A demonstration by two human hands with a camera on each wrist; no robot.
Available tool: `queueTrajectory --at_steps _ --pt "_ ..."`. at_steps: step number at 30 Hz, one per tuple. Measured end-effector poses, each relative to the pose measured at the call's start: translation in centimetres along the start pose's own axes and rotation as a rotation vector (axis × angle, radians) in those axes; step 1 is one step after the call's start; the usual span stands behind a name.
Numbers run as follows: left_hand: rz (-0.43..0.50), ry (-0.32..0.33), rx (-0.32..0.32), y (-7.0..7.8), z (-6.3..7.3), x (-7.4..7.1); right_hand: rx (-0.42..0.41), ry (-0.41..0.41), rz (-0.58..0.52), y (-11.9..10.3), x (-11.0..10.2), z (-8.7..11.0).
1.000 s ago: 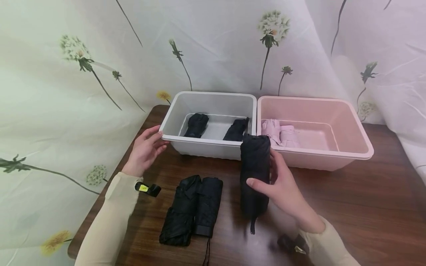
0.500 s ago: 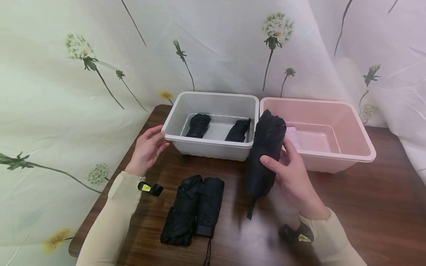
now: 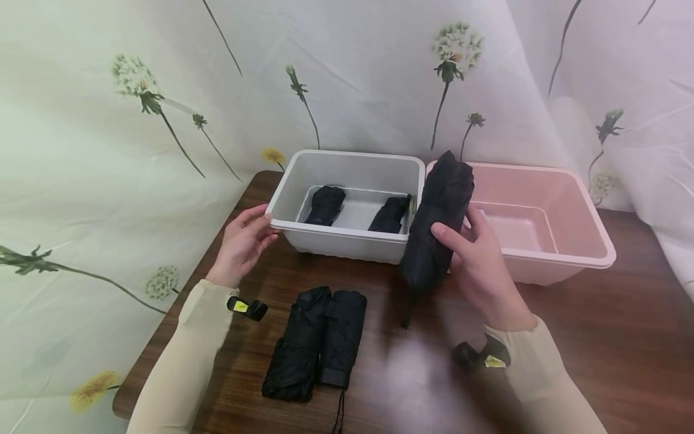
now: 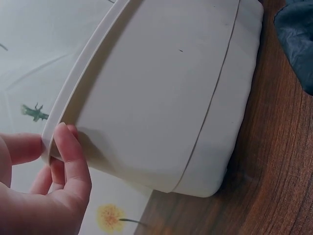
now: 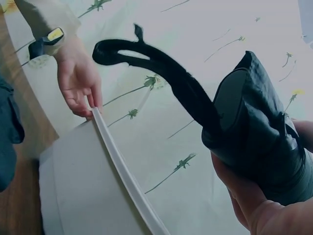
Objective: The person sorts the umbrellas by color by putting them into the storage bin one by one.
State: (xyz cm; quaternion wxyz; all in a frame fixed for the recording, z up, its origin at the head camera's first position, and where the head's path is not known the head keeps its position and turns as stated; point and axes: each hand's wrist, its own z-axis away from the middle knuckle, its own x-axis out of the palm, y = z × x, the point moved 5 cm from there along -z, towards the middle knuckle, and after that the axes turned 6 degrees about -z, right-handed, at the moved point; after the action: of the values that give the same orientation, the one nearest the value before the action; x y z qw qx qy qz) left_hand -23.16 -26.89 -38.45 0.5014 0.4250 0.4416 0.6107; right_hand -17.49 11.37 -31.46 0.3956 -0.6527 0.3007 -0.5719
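Note:
My right hand [image 3: 482, 265] grips a folded black umbrella [image 3: 440, 220], tilted, its top end over the place where the two bins meet. The umbrella's wrist strap [image 5: 188, 90] hangs from its lower end and shows large in the right wrist view. With thumb and fingers my left hand [image 3: 243, 247] pinches the rim at the near left corner of the light grey bin [image 3: 347, 242]. Inside that bin lie two more black umbrellas, one at the left [image 3: 326, 205] and one at the right [image 3: 389, 216]. The held umbrella and right hand cover the left part of the pink bin [image 3: 569, 196].
Two black folded umbrellas lie side by side on the wooden table [image 3: 596, 337] in front of the grey bin, a wider one [image 3: 295, 346] and a slimmer one [image 3: 343, 337] with a cord. A flower-printed cloth [image 3: 363, 72] hangs behind the bins.
My right hand has raised the black umbrella away from me and slightly right, tilting its top rightward, so it now hides the pink bundles in the pink bin. The left hand stays at the rim.

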Motion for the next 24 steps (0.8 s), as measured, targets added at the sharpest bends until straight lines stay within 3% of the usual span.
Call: queueTrajectory --at_steps 8,14,24 --pt "-0.007 0.0 0.005 0.0 0.1 0.0 -0.033 -0.011 -0.058 -0.5 0.3 -2.0" --pt "-0.004 -0.002 0.003 0.0 0.0 0.0 0.008 -0.009 -0.139 0.1 0.2 -3.2" --pt "-0.014 0.008 -0.008 0.0 0.1 0.0 0.031 -0.01 -0.107 1.2 0.2 -5.0"
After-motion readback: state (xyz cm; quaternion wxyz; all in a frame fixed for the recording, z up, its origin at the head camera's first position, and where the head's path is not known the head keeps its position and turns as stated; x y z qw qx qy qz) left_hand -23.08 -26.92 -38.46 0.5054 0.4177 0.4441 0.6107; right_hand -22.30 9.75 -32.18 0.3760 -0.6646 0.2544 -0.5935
